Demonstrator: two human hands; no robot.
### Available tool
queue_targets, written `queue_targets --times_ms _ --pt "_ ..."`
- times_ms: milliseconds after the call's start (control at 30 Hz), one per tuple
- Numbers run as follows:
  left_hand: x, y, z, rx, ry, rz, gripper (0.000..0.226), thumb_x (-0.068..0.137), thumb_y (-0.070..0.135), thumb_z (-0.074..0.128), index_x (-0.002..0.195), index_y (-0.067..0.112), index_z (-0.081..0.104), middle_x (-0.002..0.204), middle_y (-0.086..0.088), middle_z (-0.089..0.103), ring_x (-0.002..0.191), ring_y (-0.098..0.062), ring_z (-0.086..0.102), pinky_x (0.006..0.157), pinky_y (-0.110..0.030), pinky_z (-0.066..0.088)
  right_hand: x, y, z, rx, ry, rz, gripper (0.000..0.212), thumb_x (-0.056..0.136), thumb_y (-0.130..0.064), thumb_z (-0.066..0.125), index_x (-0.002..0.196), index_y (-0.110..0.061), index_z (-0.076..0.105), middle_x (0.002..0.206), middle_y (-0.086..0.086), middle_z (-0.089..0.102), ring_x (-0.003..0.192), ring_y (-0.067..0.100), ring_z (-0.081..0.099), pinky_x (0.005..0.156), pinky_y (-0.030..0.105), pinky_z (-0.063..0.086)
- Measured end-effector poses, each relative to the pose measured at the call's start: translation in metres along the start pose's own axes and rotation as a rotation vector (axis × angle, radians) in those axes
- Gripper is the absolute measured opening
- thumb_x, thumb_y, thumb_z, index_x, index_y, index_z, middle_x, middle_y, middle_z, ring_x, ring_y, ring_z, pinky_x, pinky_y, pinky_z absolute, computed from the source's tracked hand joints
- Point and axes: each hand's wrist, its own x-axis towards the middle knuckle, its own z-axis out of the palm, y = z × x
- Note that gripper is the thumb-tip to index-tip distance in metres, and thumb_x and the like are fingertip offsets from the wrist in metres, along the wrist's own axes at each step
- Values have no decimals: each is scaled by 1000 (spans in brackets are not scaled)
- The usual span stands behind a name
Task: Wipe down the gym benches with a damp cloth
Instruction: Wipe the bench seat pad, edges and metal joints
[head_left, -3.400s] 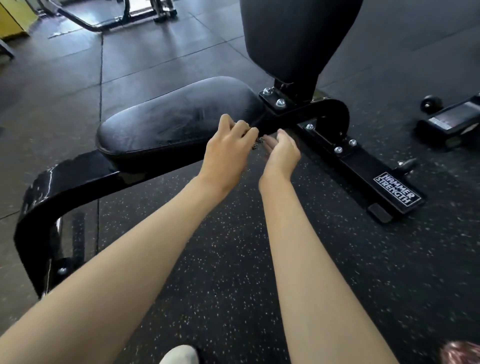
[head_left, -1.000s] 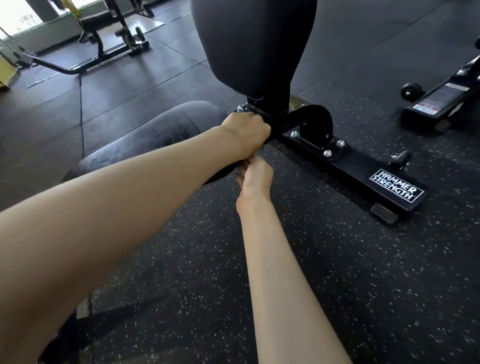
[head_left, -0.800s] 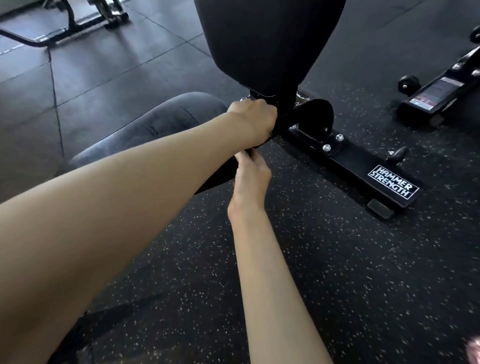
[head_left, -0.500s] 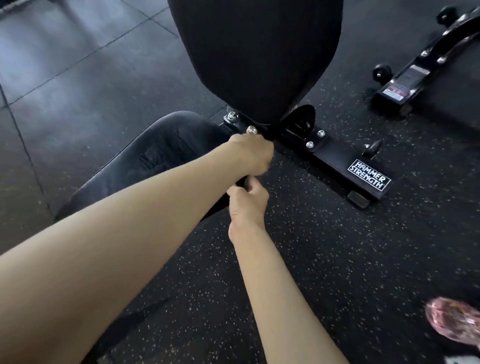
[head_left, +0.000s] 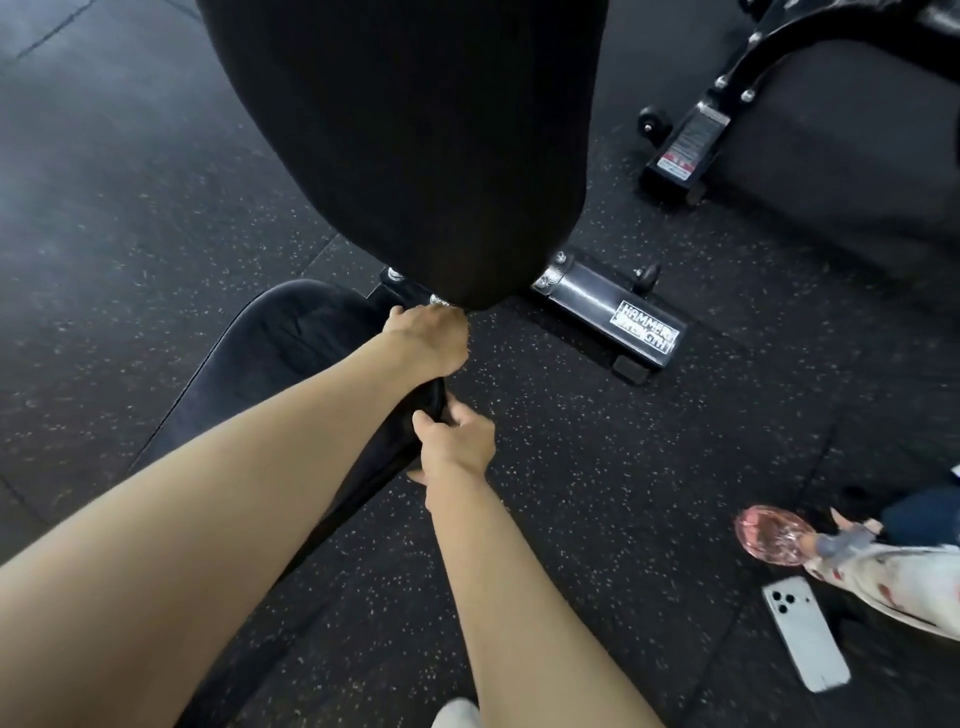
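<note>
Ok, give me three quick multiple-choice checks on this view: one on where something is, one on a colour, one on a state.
1. Where is the phone?
A. on a table
B. on the floor, off to the right
C. in a bag

2. What colour is the back pad?
A. black
B. red
C. blue

3. What is the right hand doing?
A. lying flat on the floor
B. holding the phone
C. gripping the edge of the seat pad

Answers:
1. B, as the phone lies flat on the speckled floor.
2. A, as the back pad is black all over.
3. C, as the right hand is curled round the dark edge at the seat pad's end.
</note>
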Motion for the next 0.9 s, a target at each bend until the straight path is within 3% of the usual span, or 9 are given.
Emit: queue_targets --times_ms 133,200,300,433,500,567,600,700,900 --pt "-3 -20 -6 27 80 -37 24 91 14 38 106 14 57 124 -6 57 120 -29 48 108 -49 19 -5 -11 2 43 37 102 42 88 2 63 123 -21 65 90 -3 60 73 16 56 77 51 58" --pt "1 -34 -11 14 69 -83 32 91 16 36 114 14 58 128 -5 56 126 -30 45 113 -55 4 -7 -10 6 47 80 87 40 88 3 62 121 -19 66 97 0 65 77 17 57 82 50 57" --pt "1 -41 -14 -26 58 -90 34 91 15 34 114 14 58 129 -5 54 127 -29 44 113 -57 -5 -10 -8 11 53 116 88 39 88 4 61 119 -18 67 91 -3 61 85 21 56 87 49 56" --pt "-2 -30 -7 -34 125 -184 43 93 21 33 132 17 50 136 -7 47 128 -29 41 114 -53 2 -11 -11 12 63 138 100 40 87 4 62 118 -21 67 94 -2 64 87 22 58 86 50 56" --pt "-7 -15 -1 27 48 -82 40 92 22 36 129 19 52 131 -6 52 125 -27 44 113 -51 9 -14 -12 14 30 135 85 36 85 4 62 108 -21 71 93 0 66 91 26 63 86 51 55" --pt "-13 4 7 110 -34 60 33 94 22 40 123 18 55 123 -4 57 123 -24 46 115 -47 6 -14 -12 15 0 138 77 30 84 4 62 88 -24 72 91 2 68 90 27 64 85 52 55" --pt "-14 8 6 112 -42 76 31 94 21 42 121 18 56 121 -3 58 122 -23 46 116 -45 5 -13 -13 14 -1 138 76 30 85 4 62 88 -24 72 96 5 69 88 27 64 84 52 55" --pt "-9 -5 -3 56 -2 -23 31 92 16 42 120 18 55 121 -3 59 118 -25 51 114 -45 10 -13 -17 10 -3 125 103 38 87 3 62 117 -20 68 110 9 67 86 26 58 79 53 57" --pt "-9 -30 -14 62 91 -87 38 94 19 35 129 16 49 130 -5 49 122 -25 47 115 -47 9 -17 -32 10 -89 136 156 42 89 5 59 125 -15 63 121 13 62 85 24 56 85 48 56"
